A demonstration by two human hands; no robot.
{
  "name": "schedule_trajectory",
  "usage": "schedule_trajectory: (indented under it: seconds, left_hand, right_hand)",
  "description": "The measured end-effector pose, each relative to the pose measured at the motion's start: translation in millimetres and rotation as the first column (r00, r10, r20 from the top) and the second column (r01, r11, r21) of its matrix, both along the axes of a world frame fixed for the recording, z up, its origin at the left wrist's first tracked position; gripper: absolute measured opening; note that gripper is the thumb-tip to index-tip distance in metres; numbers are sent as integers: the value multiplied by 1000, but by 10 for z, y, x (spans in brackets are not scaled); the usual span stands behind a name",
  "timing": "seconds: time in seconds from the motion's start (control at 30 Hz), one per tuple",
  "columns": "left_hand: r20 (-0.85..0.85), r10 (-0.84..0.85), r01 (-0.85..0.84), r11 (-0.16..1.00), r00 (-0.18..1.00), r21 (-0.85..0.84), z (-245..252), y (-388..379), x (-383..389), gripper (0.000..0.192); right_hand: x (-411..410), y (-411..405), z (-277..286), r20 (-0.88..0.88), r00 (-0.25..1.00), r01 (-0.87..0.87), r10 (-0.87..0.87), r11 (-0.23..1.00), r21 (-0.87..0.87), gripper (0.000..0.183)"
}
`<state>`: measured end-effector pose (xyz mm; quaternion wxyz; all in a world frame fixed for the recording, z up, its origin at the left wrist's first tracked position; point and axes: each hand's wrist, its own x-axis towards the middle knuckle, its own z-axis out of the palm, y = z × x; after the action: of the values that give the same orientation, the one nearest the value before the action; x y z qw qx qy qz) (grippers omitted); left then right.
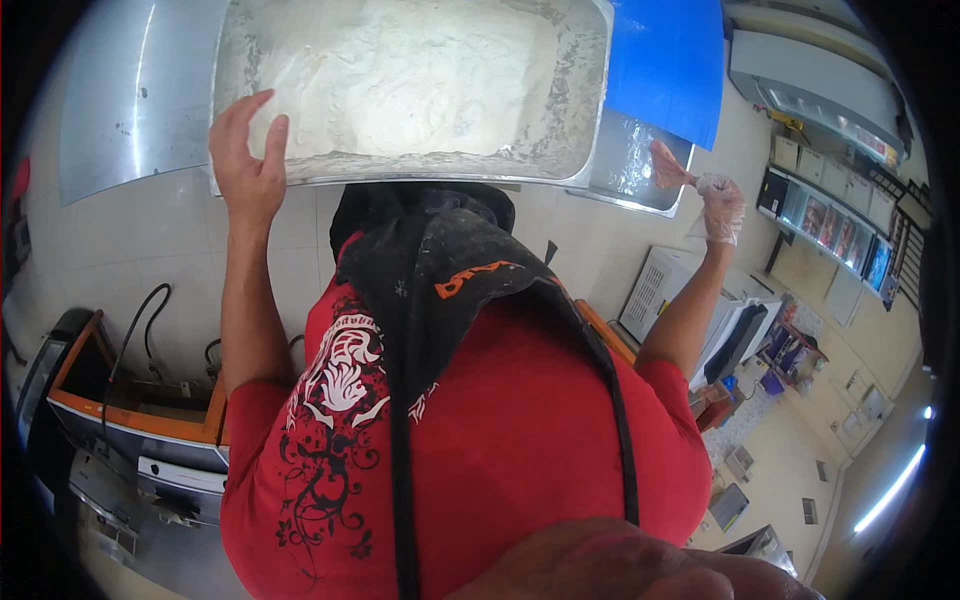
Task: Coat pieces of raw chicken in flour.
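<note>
A large metal tray [409,178] holds white powder [420,82] that looks like flour, spread unevenly. My bare left hand [251,154] is over its near left corner, fingers apart and holding nothing; whether it touches the rim I cannot tell. My right hand [721,206], in a clear plastic glove, grips the narrow end of a raw piece of meat [667,166], which looks like a chicken drumstick. The wide end of the meat is above the right side of a smaller metal pan [626,201] containing something wet and shiny, partly hidden by a blue sheet.
The blue sheet [664,67] lies right of the tray, and a bare metal surface [135,97] is on the left. Behind on the left stands an orange-edged appliance [142,435] with hoses. A white appliance [664,281] is near my right forearm, with a cluttered counter beyond.
</note>
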<state>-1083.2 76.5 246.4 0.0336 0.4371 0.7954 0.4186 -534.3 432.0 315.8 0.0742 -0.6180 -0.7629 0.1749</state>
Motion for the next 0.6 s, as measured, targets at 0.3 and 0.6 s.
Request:
schedule_trajectory:
  seconds: [0.3,0.6]
  left_hand:
    - [-166,55,-55,998,985,9,-116,-190,-550,41]
    - [-105,27,-20,998,994,62,-202,-176,-552,45]
  right_hand:
    - [-281,-156,287,299,950,-98,92,995,7,26]
    - [-1471,-557,1416,159,944,-297,288,954,34,22]
